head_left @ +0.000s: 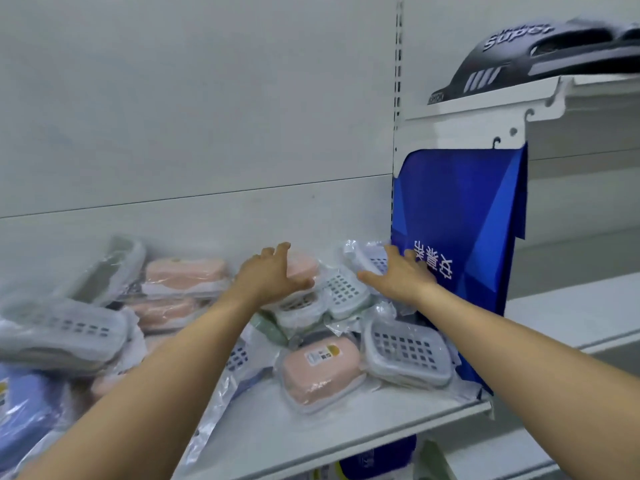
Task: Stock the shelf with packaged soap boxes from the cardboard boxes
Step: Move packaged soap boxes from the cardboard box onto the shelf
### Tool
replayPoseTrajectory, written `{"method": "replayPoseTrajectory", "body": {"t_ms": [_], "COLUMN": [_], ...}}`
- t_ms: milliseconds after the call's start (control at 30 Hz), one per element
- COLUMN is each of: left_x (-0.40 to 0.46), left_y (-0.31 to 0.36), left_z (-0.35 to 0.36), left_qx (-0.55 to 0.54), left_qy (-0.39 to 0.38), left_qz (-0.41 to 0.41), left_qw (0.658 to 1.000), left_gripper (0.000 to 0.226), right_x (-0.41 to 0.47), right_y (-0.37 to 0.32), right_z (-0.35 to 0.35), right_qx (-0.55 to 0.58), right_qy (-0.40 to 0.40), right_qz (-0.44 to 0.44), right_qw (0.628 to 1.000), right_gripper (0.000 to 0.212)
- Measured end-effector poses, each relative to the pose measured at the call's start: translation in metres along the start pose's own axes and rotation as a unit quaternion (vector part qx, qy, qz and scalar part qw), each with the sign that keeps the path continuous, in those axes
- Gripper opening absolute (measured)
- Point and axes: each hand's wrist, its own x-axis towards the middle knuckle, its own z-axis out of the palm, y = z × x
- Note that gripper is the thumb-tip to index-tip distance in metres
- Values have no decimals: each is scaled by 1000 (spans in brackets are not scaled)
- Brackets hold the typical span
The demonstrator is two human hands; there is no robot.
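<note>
On the white shelf (346,431), nearest its front edge, a pink soap box (320,374) in clear wrap lies flat, long axis running front to back. Behind it, the left hand (273,275) rests spread on a pink box, gripping nothing. Beside it, against the blue bag (464,216), the right hand (398,271) lies open on a grey slotted box (372,259).

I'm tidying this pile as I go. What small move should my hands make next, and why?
Probably press both hands inward to square the heap: the left hand rests on a pink soap box, the right hand on a grey one tilted against the blue bag.
</note>
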Motion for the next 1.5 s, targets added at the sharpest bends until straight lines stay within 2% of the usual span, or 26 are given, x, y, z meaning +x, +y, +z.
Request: {"method": "replayPoseTrajectory", "body": {"t_ms": [100,200,300,433,567,667,867,1200,1400,1500], "left_x": [16,19,9,-27,-98,-174,-348,-536,-645,-697], "left_y": [-9,-12,-5,16,31,31,5,-87,-183,-247], "left_z": [3,4,0,-15,-23,-23,-28,-52,-73,-82], "left_qx": [5,-11,-19,-130,-203,-235,-240,-180,-164,-151], "left_qy": [-58,-43,20,150,218,233,298,337,351,348], "left_qz": [-26,-23,1,4,-9,-32,-94,-213,-292,-334], "left_qw": [998,999,1000,980,954,943,919,899,874,863], "left_gripper": [99,100,100,95,95,101,103,97,102,97], "right_x": [12,15,6,-26,-89,-152,-282,-432,-517,-562], "right_y": [0,-1,-3,-9,-14,-17,-38,-140,-241,-299], "right_z": [8,10,5,-6,-15,-15,5,77,133,172], "right_qx": [-24,-9,43,147,235,259,282,289,294,306], "right_qy": [11,39,77,117,139,147,166,62,-1,-39], "right_qz": [25,41,46,33,-22,-87,-206,-296,-348,-356], "right_qw": [999,998,995,982,962,950,922,908,890,882], "right_gripper": [93,90,80,78,87,87,84,74,75,74]}}
